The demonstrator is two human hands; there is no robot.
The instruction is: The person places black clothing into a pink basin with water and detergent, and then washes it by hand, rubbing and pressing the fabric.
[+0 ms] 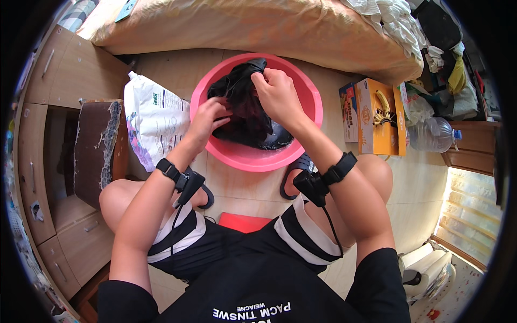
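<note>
A wet black garment (246,105) lies bunched in a pink plastic basin (250,159) on the floor before me. My right hand (278,89) pinches a raised fold of it between thumb and fingers, near the basin's far side. At the left of the cloth is my left hand (208,121), its fingers spread and slightly curled; whether they touch the fabric I cannot tell. Foamy water (278,135) shows beside the garment at the lower right of the basin.
A white detergent pouch (155,117) stands against the basin's left, beside a worn brown box-like seat (97,149). Orange cardboard box (369,121) with bananas (383,109) and large plastic bottle (430,134) are at right. A draped bed (258,30) bounds the far side.
</note>
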